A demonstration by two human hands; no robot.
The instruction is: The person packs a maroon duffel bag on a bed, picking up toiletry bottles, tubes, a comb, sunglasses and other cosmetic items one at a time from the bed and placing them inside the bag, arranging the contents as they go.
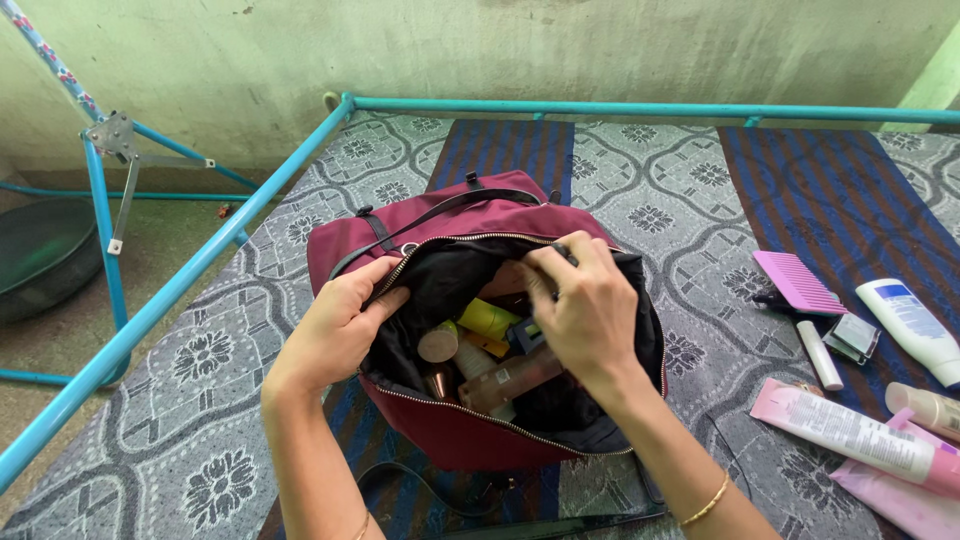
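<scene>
A maroon bag [440,250] sits unzipped on a patterned mat [200,400] inside a blue metal frame [200,260]. It looks soft and floppy, likely light, so its zipper rim seems the surest place to grip. The left hand [335,325] pinches that rim and pulls the mouth wide. The right hand [590,305] reaches inside, fingers curled over the far lip; whether they grasp anything cannot be told. Small bottles and tubes [480,350] crowd the inside, probably smooth and slippery. Off to the right lie a pink tube [850,432], a white bottle [915,325] and a pink comb [797,283], well apart from the bag.
</scene>
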